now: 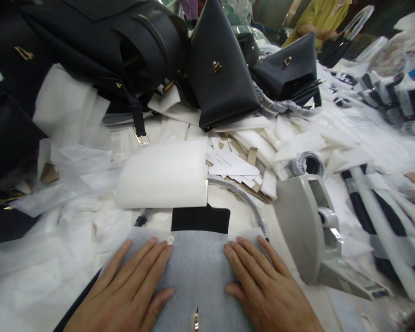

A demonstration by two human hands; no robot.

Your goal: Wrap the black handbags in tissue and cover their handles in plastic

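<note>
Two of ours, set apart: left hand [124,288] and right hand [263,283], palms down, lying flat on translucent tissue paper [198,272] over a black handbag [200,220]

A sheet [197,272] lies under the left hand [126,286] and right hand [266,281], a tape dispenser [299,226] to its right, padding [166,177] behind it, bags [223,87] beyond.

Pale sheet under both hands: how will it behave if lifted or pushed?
Probably light and floppy: the sheet looks thin and translucent. Pushed, it may wrinkle, since only the left hand and right hand visibly hold it down. May snag at the gold fitting seemingly poking through.
</note>
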